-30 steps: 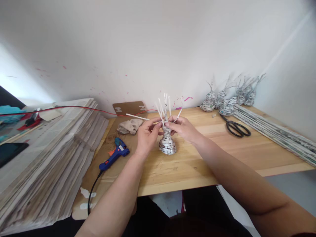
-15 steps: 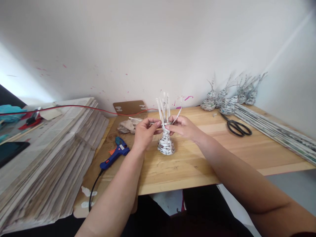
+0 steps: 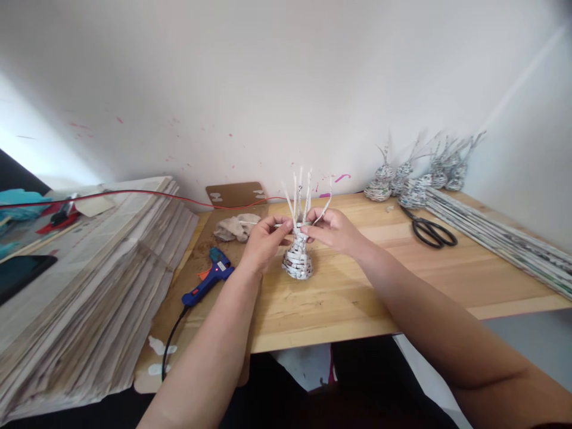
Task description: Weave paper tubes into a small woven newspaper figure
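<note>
A small woven paper piece, round at the base and narrow at the neck, is held upright at the middle of the wooden table. Several white paper strips rise from its neck. My left hand pinches the neck's left side, with fingers curled around a strip there. On the right side of the neck my right hand grips with thumb and fingers, and a bent strip leans out past its fingertips. The fingers partly hide the neck.
A blue glue gun lies on a brown board beside a crumpled cloth. Stacked newspapers fill the left. Black scissors, long paper rolls and several woven pieces are at the right.
The base of the woven piece has shifted slightly left and the strips above the neck stand more spread apart. Both hands keep their hold at the neck.
</note>
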{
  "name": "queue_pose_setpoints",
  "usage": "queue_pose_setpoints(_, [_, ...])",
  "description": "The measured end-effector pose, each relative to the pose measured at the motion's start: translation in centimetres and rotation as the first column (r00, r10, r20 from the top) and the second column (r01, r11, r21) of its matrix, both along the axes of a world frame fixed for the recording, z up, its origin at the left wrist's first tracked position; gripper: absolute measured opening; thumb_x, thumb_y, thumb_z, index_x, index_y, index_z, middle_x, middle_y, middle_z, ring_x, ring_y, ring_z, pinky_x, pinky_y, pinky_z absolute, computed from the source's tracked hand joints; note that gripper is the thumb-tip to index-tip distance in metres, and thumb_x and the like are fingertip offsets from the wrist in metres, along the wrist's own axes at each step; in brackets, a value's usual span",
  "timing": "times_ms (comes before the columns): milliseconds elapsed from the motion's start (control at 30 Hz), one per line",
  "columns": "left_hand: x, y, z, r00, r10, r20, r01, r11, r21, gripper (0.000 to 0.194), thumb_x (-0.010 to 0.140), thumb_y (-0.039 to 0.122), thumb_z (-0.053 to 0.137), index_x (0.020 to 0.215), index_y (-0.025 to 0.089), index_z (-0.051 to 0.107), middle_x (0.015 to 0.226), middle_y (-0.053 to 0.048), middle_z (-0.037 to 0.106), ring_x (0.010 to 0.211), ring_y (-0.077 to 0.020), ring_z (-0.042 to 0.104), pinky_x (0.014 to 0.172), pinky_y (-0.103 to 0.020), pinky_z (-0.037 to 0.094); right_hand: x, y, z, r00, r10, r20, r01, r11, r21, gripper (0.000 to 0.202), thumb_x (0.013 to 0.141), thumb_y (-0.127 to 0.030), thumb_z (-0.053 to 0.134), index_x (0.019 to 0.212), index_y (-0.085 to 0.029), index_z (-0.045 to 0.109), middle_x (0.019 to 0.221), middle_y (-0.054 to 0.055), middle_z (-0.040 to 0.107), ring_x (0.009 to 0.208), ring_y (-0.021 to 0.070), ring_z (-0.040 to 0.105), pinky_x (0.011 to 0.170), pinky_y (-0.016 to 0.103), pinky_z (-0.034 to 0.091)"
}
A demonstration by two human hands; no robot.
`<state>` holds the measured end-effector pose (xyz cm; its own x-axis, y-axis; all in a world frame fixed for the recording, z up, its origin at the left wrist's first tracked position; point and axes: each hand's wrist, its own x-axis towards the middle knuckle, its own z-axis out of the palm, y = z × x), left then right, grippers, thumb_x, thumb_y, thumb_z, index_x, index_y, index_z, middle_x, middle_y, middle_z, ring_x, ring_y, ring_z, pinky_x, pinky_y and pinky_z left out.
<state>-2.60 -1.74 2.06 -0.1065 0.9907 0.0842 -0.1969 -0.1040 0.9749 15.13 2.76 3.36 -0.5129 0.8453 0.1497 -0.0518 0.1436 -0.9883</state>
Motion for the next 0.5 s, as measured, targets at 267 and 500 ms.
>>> queue_pose_setpoints(267, [0.5,-0.4,0.4,0.976,-0.116,0.184,0.139,0.984,-0.116,0.049,0.056,0.043,0.093,0.081,0.016,0.06,0.079,-0.001,0.071,0.07,-0.0141,0.072,0.061,-0.023,0.06,0.3,0.3,0.2,1.0,0.012,0.007,-0.012,0.995,0.101,0.031,0.07,-0.036,0.08,0.083,-0.019,0.059,0.075,-0.002,0.059,0.07,0.0128,0.057,0.066,0.028,0.051])
queue_pose_setpoints(500, [1.7,0.0,-0.2,0.96,0.123,0.25,-0.124,0.992,-0.012,0.05,0.053,0.041,0.094,0.079,0.014,0.06,0.078,0.0,0.071,0.072,-0.0121,0.069,0.071,-0.029,0.062,0.6,0.7,0.1,0.87,-0.47,-0.149,0.491,0.801,0.341,0.047,0.076,-0.039,0.078,0.114,-0.024,0.055,0.109,0.006,0.062,0.08,0.0154,0.061,0.067,0.028,0.05])
